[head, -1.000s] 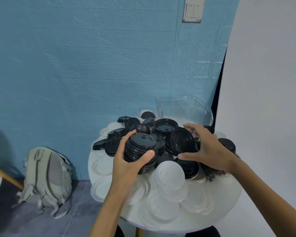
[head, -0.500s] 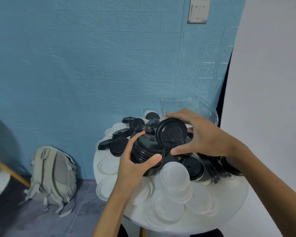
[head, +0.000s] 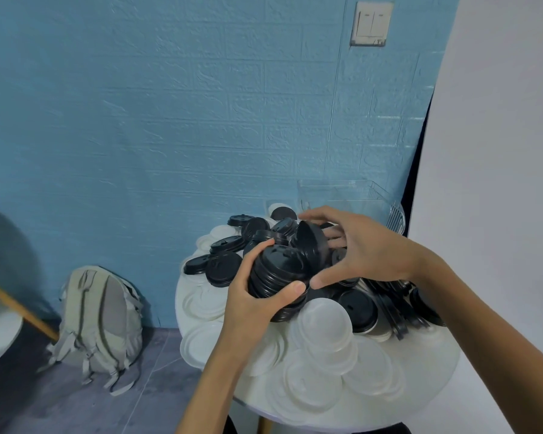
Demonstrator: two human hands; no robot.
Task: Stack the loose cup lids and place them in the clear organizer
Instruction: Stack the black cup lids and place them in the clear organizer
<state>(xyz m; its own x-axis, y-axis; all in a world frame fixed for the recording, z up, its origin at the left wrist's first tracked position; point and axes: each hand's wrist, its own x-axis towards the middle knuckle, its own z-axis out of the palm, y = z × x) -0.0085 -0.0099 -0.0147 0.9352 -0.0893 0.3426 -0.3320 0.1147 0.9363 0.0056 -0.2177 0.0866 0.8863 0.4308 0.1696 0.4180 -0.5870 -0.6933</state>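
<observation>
Your left hand (head: 251, 303) is wrapped round a stack of black lids (head: 278, 278), thumb on the near side, fingers curled over the far left side, stack tilted and held just above the pile. Your right hand (head: 365, 249) pinches a single black lid (head: 312, 245), thumb under its near edge, fingers spread behind it; that lid is tipped almost on edge and sits against the top right of the stack. Whether it is seated on the stack yet, can't tell. Below both hands, loose black lids (head: 229, 264) are heaped over the back and middle of the round white table (head: 433, 399), some flat, some leaning, with more black ones (head: 361, 310) under your right wrist toward the right edge. White lids (head: 325, 321) cover the front half and the left edge, overlapping, a short nested pile of them just beside your left thumb. The clear organizer (head: 351, 195) stands at the table's back right edge against the blue wall (head: 170, 120); your right hand covers its lower front, so what is inside is not readable from here. A black lid on a white one (head: 282, 213) lies just left of the organizer. Off the table: a grey backpack (head: 99, 321) on the floor leaning on the wall to the left, a light switch (head: 372, 23) high on the wall, a white panel (head: 499, 151) on the right.
</observation>
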